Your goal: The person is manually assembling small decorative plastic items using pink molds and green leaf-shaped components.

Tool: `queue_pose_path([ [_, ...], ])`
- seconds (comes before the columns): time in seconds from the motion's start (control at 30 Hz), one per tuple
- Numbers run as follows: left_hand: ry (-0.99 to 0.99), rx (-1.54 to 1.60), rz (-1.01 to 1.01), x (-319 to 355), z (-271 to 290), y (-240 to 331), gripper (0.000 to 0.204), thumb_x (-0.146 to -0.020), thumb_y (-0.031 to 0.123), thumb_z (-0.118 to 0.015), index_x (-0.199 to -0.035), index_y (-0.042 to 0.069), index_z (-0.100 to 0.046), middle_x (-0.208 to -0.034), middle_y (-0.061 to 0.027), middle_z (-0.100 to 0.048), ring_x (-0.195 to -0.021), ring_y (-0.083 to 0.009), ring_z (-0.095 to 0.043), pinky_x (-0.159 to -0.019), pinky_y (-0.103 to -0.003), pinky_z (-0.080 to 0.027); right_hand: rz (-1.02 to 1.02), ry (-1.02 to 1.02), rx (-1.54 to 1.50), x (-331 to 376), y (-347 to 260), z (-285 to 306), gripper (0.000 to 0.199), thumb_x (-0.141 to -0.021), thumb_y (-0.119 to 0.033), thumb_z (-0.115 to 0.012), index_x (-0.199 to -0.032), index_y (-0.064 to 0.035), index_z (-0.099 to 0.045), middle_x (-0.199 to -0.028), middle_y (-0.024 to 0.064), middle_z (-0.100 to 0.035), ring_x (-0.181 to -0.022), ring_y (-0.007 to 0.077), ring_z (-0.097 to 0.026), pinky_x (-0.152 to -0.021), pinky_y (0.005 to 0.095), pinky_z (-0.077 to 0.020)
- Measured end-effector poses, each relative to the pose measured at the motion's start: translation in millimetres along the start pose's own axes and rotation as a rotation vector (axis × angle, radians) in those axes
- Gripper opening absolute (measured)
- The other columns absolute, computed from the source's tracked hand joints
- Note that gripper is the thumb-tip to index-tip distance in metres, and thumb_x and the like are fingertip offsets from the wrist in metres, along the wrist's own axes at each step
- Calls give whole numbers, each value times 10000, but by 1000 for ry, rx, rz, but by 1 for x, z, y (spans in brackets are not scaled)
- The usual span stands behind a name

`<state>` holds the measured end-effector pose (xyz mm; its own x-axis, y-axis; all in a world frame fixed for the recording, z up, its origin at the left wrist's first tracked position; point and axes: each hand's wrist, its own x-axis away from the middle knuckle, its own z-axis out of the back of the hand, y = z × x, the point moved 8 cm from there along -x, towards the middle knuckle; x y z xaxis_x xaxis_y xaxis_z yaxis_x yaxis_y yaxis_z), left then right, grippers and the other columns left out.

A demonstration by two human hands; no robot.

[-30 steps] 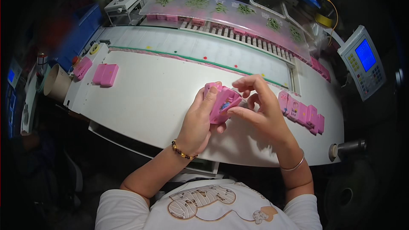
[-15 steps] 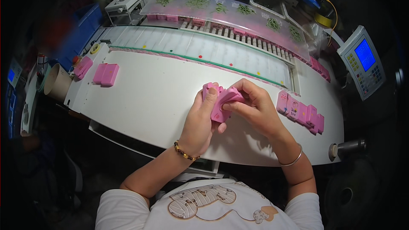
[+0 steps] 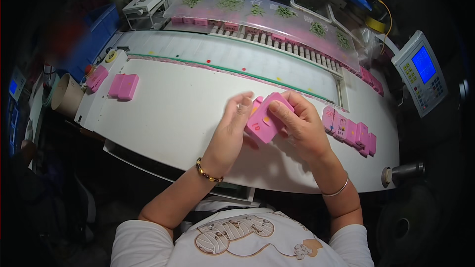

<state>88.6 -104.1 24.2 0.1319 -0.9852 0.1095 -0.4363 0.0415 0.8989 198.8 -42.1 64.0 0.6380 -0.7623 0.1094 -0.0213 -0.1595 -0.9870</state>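
Observation:
A pink block that looks like a rubber mould [image 3: 267, 124], with a red mark and yellow spots on its face, is tilted above the white table in front of me. My right hand [image 3: 302, 126] grips it from the right, the thumb laid across its face and the fingers behind. Just left of the mould, my left hand [image 3: 231, 123] is slightly blurred, its fingers apart. Some of its fingers are partly hidden behind the mould's lower left edge. Whether they touch it, I cannot tell.
A white conveyor belt [image 3: 198, 49] with coloured dots runs behind the white table [image 3: 168, 113]. Several pink blocks [image 3: 351, 131] stand in a row at right; others [image 3: 122, 87] lie at left. A control panel [image 3: 423, 71] stands far right. Green pieces [image 3: 230, 3] lie on a clear cover.
My left hand has loosened from the mould and shifted left. The mould has turned more face-up in my right hand. Dots on the belt have moved.

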Motion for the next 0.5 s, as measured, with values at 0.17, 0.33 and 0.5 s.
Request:
queue_pose_path([
  [0.17, 95, -777, -798, 24, -15, 54, 628, -879, 311, -716, -1338, 46, -379, -1354, -187, -429, -1228, -280, -492, -956, -367, -454, 87, 138, -29, -3, 4, 13, 180, -952, -229, -653, -933, -72, -569, -780, 3, -613, -611, 30, -495, -525, 193, -385],
  [0.33, 22, -870, -931, 24, -21, 42, 605, -746, 97, -818, -1195, 68, -414, -1218, -205, -521, -1134, -360, -538, -926, -415, -461, -10, 101, -311, 5, 13, -1, 167, -951, -222, -653, -929, -84, -561, -847, 12, -614, -682, 34, -534, -575, 185, -419],
  [0.5, -26, -866, -1076, 29, -23, 43, 517, -769, 142, -802, -1123, 86, -430, -1067, -189, -563, -884, -320, -624, -640, -369, -536, -68, 132, -372, 10, 12, -4, 161, -960, -223, -630, -928, -82, -561, -856, 9, -605, -700, 42, -542, -589, 197, -449],
])
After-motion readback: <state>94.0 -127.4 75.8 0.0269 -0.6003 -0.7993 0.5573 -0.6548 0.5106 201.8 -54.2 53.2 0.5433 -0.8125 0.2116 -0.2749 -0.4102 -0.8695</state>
